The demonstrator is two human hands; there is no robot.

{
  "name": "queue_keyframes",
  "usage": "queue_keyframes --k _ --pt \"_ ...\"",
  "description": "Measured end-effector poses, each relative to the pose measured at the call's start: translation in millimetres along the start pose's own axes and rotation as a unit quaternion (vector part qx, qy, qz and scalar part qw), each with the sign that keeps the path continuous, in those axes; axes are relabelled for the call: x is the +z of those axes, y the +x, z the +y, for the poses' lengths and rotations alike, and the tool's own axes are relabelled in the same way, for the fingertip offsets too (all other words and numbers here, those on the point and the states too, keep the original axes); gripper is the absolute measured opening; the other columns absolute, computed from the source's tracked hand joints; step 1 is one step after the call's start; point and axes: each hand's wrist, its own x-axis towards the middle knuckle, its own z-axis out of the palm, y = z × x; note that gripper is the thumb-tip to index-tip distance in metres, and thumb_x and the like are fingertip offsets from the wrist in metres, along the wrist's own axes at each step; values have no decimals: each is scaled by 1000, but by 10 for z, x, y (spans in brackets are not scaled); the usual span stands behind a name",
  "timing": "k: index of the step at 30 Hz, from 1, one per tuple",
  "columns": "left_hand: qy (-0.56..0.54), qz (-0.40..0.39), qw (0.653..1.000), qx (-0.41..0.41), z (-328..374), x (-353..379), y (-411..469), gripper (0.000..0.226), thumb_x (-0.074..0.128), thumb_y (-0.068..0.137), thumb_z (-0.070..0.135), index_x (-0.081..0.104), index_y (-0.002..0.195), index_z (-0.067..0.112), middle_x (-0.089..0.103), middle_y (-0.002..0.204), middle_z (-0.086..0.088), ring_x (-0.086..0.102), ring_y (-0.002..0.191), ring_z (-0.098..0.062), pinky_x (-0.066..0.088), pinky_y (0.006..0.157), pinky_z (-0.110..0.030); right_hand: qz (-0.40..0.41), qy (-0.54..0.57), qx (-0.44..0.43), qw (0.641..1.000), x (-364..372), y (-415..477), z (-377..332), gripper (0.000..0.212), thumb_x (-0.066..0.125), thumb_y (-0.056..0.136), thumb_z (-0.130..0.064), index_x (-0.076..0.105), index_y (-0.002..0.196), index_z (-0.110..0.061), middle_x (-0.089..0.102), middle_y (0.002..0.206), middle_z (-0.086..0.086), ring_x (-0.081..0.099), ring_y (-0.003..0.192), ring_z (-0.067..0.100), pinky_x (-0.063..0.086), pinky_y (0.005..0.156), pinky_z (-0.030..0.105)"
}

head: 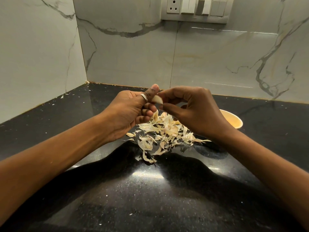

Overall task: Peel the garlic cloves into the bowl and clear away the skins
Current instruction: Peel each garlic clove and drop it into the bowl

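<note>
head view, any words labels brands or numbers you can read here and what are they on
No readable text anywhere.
switch panel: socket and switches, no markings visible.
bowl: plain wall, no print.
ring on the left hand: patterned, too small to read.
garlic clove, pinched between left hand and right hand: unmarked.

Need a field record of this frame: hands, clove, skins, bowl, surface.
left hand: grips the garlic clove; ring on thumb
right hand: thumb and forefinger pinch the clove's free end
clove position: held in the air above the skins; whether skin remains on it cannot be told
skins: loose pile on the countertop, below both hands
bowl: pale, behind the right hand, partly hidden; contents not visible
countertop: black, glossy, small flecks scattered
</note>
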Motion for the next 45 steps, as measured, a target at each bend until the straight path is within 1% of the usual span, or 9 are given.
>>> queue_keyframes --k 7,12,17,20,23,27,31,39,45 --pt "17 8 1000 10 14 18 -12 37 65 90 40 69 84 4 59 55 -1 51 41 -5 47 40 -14 22 -9 -13 1000 13 -15 -3 30 81 86 -19 74 114 -11 74 95 -4 72 84 6 57 73 15" --pt "39 20 999 24 -7 10 -7 33 65 92 38 68 86 6 62 58 -1 53 44 -5 48 42 -15 39 0 -9 999 31 -28 -30 19 77 90 -19 76 108 -12 74 90 -9 71 79 2 54 70 12" --pt "-17 -16 999 41 -11 0 -11 35 69 84 35 70 98 3 66 75 -3 60 59 -7 56 53 -18 61 -24 -2 998 14 -23 -9 21 73 91 -24 74 109 -15 71 90 -12 70 81 0 55 73 12" --pt "-12 -38 997 63 -20 -16 -26 30 75 75 21 73 102 6 73 85 -3 67 73 -8 56 57 -19 77 -33 10 996 3 -11 11 20 75 92 -21 74 110 -12 72 92 -8 69 83 1 53 72 9" --pt "-5 -30 996 83 -38 -27 -19 30 76 72 14 74 101 11 77 95 -5 70 80 -11 56 59 -18 81 -28 18 996 2 -9 13 21 76 91 -23 75 108 -12 74 92 -5 70 82 3 53 71 9" --pt "8 -14 993 118 -62 -40 -8 27 76 71 15 76 97 16 78 94 -3 72 83 -11 56 60 -18 77 -29 14 997 18 -14 -1 23 76 90 -29 76 106 -12 75 91 -4 70 81 5 53 70 10" --pt "17 -15 989 145 -85 -29 -18 28 76 72 12 75 99 15 78 95 -1 73 89 -13 59 66 -21 90 -48 7 995 32 -22 -4 19 77 89 -24 77 104 -12 76 90 -3 70 78 4 54 70 9" --pt "43 -7 982 183 -129 -26 0 25 72 84 6 73 108 9 78 99 -5 75 96 -19 62 73 -26 88 -75 2 993 64 -39 -28 17 76 91 -24 78 103 -10 76 88 0 70 75 7 58 70 22" --pt "77 -6 975 209 -153 -54 15 29 71 85 5 71 114 5 77 104 -5 74 98 -21 63 78 -32 81 -60 13 995 47 -41 -54 17 68 95 -22 78 107 -15 74 89 -3 69 79 7 56 70 19"
